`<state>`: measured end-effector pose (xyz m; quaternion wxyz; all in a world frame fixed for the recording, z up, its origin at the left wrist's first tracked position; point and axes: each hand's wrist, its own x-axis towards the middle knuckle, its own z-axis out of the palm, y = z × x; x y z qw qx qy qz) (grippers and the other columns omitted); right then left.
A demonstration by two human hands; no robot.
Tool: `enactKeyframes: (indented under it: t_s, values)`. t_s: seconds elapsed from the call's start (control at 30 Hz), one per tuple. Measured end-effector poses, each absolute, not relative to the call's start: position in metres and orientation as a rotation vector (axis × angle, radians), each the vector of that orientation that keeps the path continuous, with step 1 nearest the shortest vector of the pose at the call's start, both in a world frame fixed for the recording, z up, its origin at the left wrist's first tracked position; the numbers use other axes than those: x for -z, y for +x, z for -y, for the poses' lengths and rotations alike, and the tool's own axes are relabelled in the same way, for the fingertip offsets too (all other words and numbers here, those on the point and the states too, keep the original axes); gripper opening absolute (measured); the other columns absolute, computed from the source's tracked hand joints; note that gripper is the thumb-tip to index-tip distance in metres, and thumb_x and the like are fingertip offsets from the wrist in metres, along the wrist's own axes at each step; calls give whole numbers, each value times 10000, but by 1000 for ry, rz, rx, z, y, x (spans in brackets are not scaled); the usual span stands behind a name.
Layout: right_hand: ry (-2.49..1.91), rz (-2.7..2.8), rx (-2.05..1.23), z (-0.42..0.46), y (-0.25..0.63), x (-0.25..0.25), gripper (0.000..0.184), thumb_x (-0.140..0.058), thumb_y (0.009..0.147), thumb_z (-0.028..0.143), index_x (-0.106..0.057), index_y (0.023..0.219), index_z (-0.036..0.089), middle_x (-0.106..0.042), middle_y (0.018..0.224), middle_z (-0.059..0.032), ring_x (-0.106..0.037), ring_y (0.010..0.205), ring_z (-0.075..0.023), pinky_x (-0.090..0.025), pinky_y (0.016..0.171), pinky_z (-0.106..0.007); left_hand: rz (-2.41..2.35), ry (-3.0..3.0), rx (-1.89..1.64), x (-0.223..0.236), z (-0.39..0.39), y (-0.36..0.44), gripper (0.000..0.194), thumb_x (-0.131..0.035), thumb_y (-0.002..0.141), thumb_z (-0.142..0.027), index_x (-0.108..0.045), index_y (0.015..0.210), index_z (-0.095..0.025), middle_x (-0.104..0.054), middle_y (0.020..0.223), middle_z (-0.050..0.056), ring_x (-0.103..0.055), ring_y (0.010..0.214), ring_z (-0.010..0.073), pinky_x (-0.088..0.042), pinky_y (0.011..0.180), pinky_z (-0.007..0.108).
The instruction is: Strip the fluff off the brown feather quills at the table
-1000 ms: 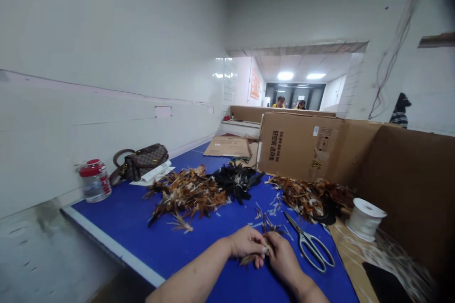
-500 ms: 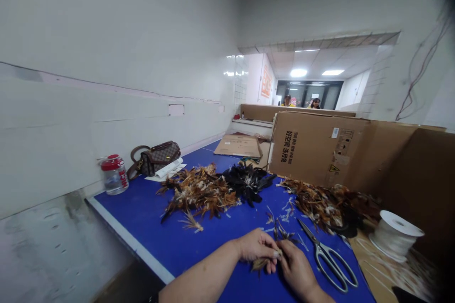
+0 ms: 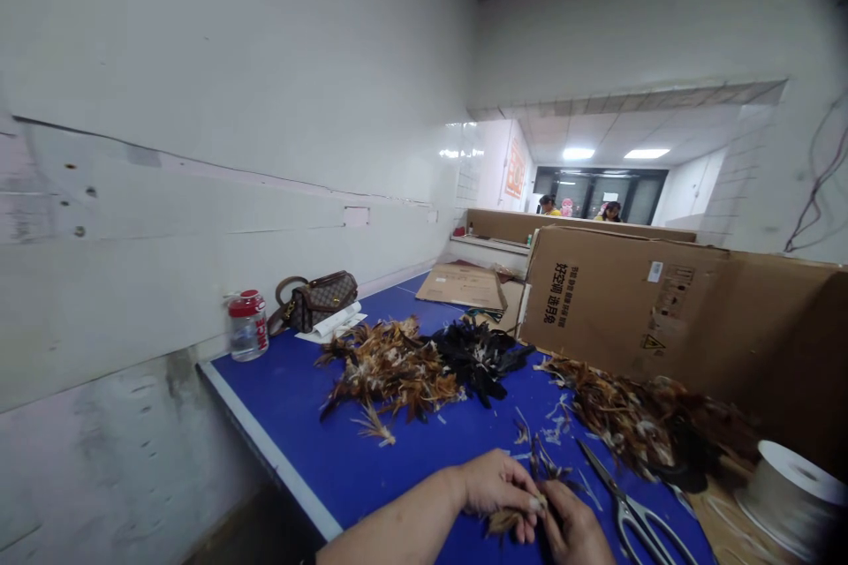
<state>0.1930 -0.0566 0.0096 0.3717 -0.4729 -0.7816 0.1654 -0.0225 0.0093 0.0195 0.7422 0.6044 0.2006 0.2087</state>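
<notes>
At the near edge of the blue table (image 3: 298, 406), my left hand (image 3: 494, 485) and my right hand (image 3: 575, 530) meet, both pinched on a small bundle of brown feathers (image 3: 507, 518). The feather tips fan out just beyond my fingers. Steel scissors (image 3: 639, 512) lie to the right of my right hand. A pile of brown and orange feathers (image 3: 390, 368) lies farther back, with a black feather pile (image 3: 480, 353) beside it and another brown pile (image 3: 629, 415) to the right.
A spool of white cord (image 3: 788, 494) stands at the far right. Cardboard boxes (image 3: 629, 300) wall the table's back and right. A clear jar with a red lid (image 3: 247, 325) and a brown checked handbag (image 3: 319, 300) sit by the left wall. People are in the far room.
The view has swung left and down a little, so everything has shifted right in the picture. My hands stay together on the feather bundle, now lower in the frame.
</notes>
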Motion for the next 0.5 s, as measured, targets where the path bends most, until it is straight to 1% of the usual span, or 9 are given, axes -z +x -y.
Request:
enactKeyframes:
  t_s: [0.07, 0.13, 0.2, 0.3, 0.37, 0.43, 0.5]
  values:
    - [-1202, 2007, -419, 55, 193, -10, 509, -528, 1097, 640, -790, 870, 267, -796, 851, -113, -765, 795, -289, -634, 786, -409, -434, 1324, -462, -18, -11, -22, 818, -1077, 435, -770, -800, 858, -126, -752, 722, 96, -725, 573, 217, -629, 618, 369]
    - [-1194, 2012, -416, 54, 194, -10, 531, -519, 1097, 660, -791, 864, 267, -799, 847, -117, -769, 790, -291, -641, 781, -417, -432, 1325, -461, -19, -11, -21, 823, -1074, 428, -775, -798, 860, -131, -758, 722, 97, -705, 544, 207, -612, 592, 364]
    - [-1193, 2017, -414, 54, 195, -10, 542, -513, 1100, 666, -789, 861, 266, -807, 860, -122, -777, 802, -294, -645, 789, -422, -432, 1329, -459, -20, -11, -21, 799, -1072, 470, -764, -791, 860, -125, -755, 721, 106, -694, 536, 205, -615, 602, 381]
    - [-1196, 2014, -410, 54, 196, -9, 536, -514, 1105, 662, -795, 877, 267, -810, 865, -118, -780, 801, -289, -648, 787, -416, -433, 1332, -450, -22, -11, -20, 747, -1068, 555, -722, -785, 863, -103, -743, 729, 134, -717, 576, 235, -609, 604, 387]
    - [-1192, 2003, -406, 54, 196, -9, 536, -528, 1099, 676, -802, 882, 270, -802, 840, -110, -775, 777, -284, -651, 767, -408, -437, 1331, -444, -21, -12, -19, 729, -1063, 581, -709, -788, 872, -100, -743, 739, 140, -731, 598, 249, -599, 596, 379]
    - [-1183, 1991, -405, 53, 195, -9, 542, -536, 1092, 690, -803, 873, 273, -795, 817, -105, -769, 752, -282, -654, 751, -404, -435, 1329, -443, -19, -13, -18, 753, -1065, 540, -725, -790, 873, -109, -745, 739, 133, -731, 599, 249, -598, 595, 377]
    - [-1173, 1987, -405, 53, 195, -9, 541, -540, 1089, 694, -811, 882, 275, -802, 831, -109, -775, 760, -284, -660, 753, -402, -430, 1335, -442, -17, -14, -18, 800, -1070, 459, -756, -788, 858, -123, -745, 729, 120, -724, 591, 239, -598, 597, 374]
